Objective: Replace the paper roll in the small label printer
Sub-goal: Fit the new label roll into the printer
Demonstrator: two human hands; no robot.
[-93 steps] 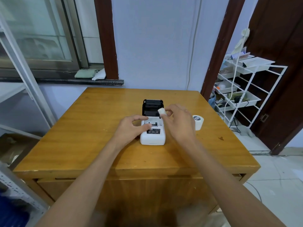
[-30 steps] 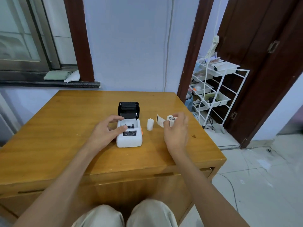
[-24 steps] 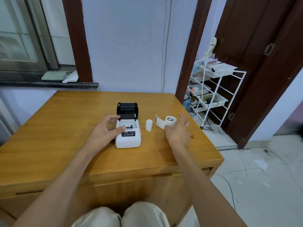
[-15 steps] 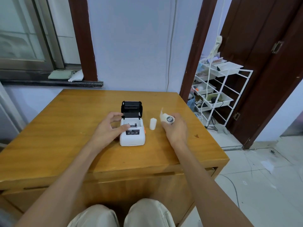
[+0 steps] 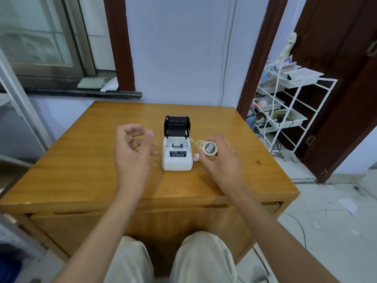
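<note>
The small white label printer (image 5: 177,156) stands in the middle of the wooden table (image 5: 81,170) with its black lid (image 5: 177,126) raised and the paper bay showing no roll. My right hand (image 5: 221,160) holds the new paper roll (image 5: 209,148) just right of the printer, above the table, with a loose strip of paper hanging off toward the lid. A small white used core (image 5: 196,157) stands on the table beside the printer, partly hidden by my right fingers. My left hand (image 5: 132,152) hovers left of the printer, fingers curled and apart, holding nothing.
A white wire rack (image 5: 285,111) with trays stands right of the table by a dark door (image 5: 336,78). A window sill (image 5: 85,92) with a cloth runs behind the table on the left. My knees (image 5: 173,260) are under the front edge.
My left hand has let go of the printer and lifted to its left. My right hand picked up the new roll from the table and carried it next to the printer.
</note>
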